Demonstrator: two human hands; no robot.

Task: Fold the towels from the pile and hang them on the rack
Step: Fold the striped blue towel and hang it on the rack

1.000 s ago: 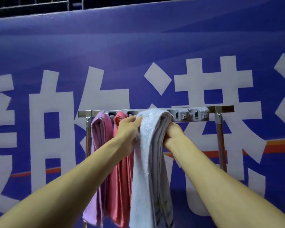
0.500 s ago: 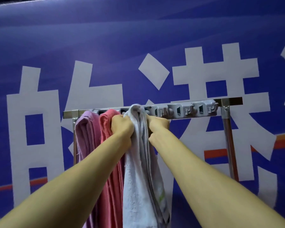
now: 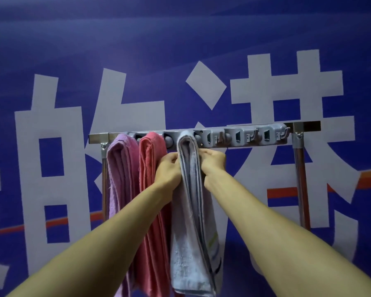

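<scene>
Both hands pinch a folded pale grey terry towel [image 3: 190, 189] just below the grey plastic clip rail of the metal rack [image 3: 242, 137]. The left hand [image 3: 168, 168] curls its fingers on the towel's left edge, the right hand [image 3: 213, 160] on its right. The towel hangs near the rail's middle, apparently clipped, beside a folded pink towel [image 3: 151, 168] and a folded purple towel [image 3: 120, 168] toward the rail's left end.

Rack [image 3: 306, 126]: horizontal metal bar on two metal uprights, grey plastic clip strip along its front. Three folded towels hang from the left half, side by side and touching. Purple towel [image 3: 121, 179] is at the left end, by the left upright. Pink towel [image 3: 150, 168] is next to it. Grey-white towel [image 3: 189, 189] is third, near mid-bar: terry, dark stripes and a green mark near the lower right edge. It is pinched just below the bar by left hand [image 3: 168, 168] and right hand [image 3: 213, 162]. The clips on the right half are bare.
</scene>
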